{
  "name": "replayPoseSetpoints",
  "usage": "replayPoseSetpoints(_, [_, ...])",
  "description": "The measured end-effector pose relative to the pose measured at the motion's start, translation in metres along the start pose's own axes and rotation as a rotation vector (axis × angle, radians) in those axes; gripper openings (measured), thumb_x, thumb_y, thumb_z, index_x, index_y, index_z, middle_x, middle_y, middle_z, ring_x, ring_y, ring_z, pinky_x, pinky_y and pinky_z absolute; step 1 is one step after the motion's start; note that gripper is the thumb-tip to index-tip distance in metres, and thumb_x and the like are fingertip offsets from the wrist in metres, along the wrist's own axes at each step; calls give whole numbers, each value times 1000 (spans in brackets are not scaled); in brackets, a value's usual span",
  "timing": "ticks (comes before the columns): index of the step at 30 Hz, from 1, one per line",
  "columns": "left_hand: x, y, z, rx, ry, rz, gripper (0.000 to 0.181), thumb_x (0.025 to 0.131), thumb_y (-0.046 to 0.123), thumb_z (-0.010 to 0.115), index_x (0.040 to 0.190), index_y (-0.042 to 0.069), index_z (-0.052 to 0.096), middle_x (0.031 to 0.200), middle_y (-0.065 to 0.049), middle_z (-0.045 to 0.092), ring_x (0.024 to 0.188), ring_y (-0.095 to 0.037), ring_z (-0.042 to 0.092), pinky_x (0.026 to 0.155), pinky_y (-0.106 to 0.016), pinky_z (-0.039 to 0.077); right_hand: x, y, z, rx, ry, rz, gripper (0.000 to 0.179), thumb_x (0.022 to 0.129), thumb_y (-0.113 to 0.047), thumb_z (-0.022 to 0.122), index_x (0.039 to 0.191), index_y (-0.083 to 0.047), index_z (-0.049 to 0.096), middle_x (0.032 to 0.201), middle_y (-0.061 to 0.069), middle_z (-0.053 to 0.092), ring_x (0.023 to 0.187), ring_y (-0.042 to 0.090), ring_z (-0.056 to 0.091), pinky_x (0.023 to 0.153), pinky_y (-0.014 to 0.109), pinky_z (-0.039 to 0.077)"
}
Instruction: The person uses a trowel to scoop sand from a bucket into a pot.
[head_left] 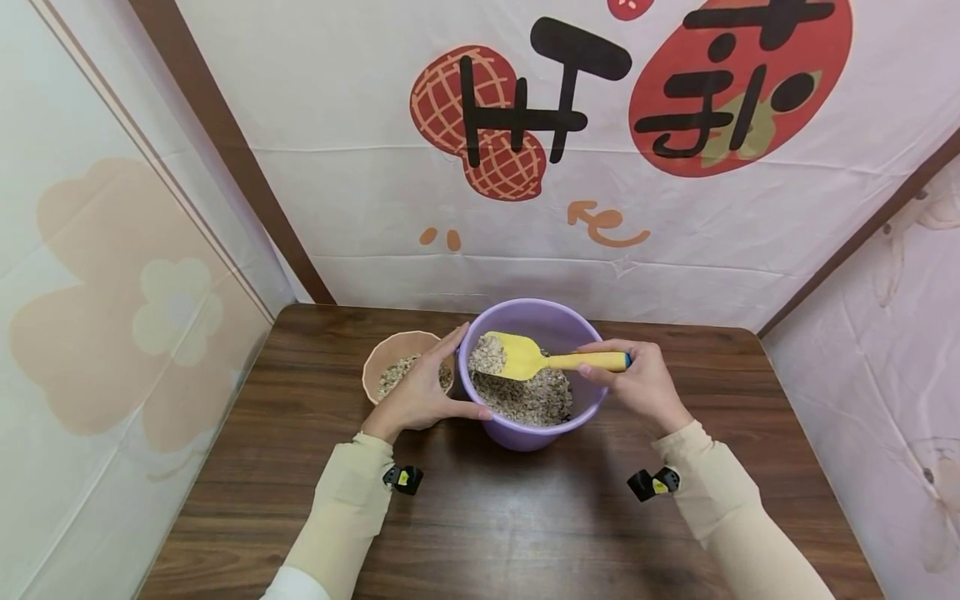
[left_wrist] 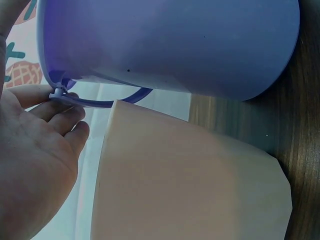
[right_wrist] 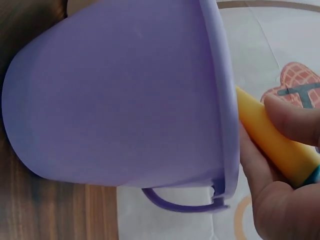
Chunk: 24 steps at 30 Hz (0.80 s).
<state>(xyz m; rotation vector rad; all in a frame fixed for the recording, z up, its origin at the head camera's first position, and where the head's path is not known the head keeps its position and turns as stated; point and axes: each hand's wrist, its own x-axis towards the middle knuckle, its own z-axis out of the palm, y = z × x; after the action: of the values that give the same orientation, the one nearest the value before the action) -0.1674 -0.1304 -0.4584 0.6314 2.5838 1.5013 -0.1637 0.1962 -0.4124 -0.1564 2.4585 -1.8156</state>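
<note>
A purple bucket [head_left: 517, 437] with oat flakes [head_left: 528, 404] inside stands on the table. My right hand [head_left: 641, 379] grips the yellow handle of a scoop [head_left: 525, 358], whose blade lies over the bucket's mouth with a heap of flakes on it. In the right wrist view, thumb and fingers close round the scoop handle [right_wrist: 277, 140] beside the rim. My left hand [head_left: 423, 387] holds the bucket's left side, thumb at the near rim and fingers farther back. In the left wrist view, its fingers [left_wrist: 67, 120] curl by the hinge of the purple bucket handle [left_wrist: 135, 96].
A peach-coloured bowl [head_left: 397, 343] with flakes in it stands just left of the bucket, partly hidden under my left hand. The brown wooden table [head_left: 517, 533] ends at a printed cloth [head_left: 360, 208] behind; more cloth hangs at both sides.
</note>
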Motion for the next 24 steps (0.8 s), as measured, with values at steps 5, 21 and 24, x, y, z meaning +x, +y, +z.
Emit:
replayPoseSetpoints(5, [-1, 1, 0, 1, -1, -17, 131, 60, 55, 96, 163, 25, 21, 166, 6, 22, 151, -14, 20, 121, -47, 24, -5, 4, -6, 117, 48, -30, 36, 86, -9, 83, 117, 6, 72, 101, 10, 73, 83, 11, 64, 69, 24, 57])
replayPoseSetpoints(21, [0, 2, 2, 5, -3, -21, 131, 59, 56, 96, 163, 26, 21, 166, 6, 22, 151, -14, 20, 121, -47, 25, -28, 20, -26, 224, 156, -43, 43, 87, -5, 80, 121, 16, 65, 106, 5, 75, 92, 11, 68, 77, 24, 59])
replayPoseSetpoints(24, [-1, 3, 1, 7, -5, -28, 131, 60, 57, 95, 163, 26, 20, 166, 6, 20, 151, -14, 19, 121, -48, 25, -31, 23, -28, 255, 158, -52, 41, 87, -2, 79, 120, 17, 65, 104, 5, 76, 91, 11, 68, 77, 24, 59])
